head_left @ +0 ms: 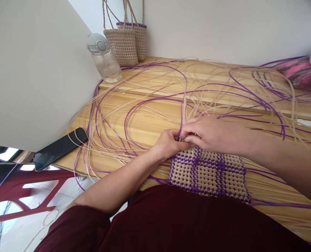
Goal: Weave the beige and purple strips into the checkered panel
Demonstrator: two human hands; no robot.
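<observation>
A: Count check. Your two hands meet at the far edge of one flat woven panel of beige and purple strips [208, 173], which lies on the table edge against your lap.

B: Grip?

A: Your left hand [168, 144] is pinched closed on a purple plastic strand [182, 112] that rises from the panel. Your right hand [210, 134] has fingers curled onto the same spot; can't tell whether it clamps anything.

B: Other items?

A: Two woven beige handbags [128, 43] at the back wall, one clear water bottle with grey lid [104, 59], one black phone [59, 148] at the left table edge. Loose strands, too many to count.

B: Surface, room?

A: Light wooden slatted table [150, 122], white walls, red chair [21, 196] lower left.
</observation>
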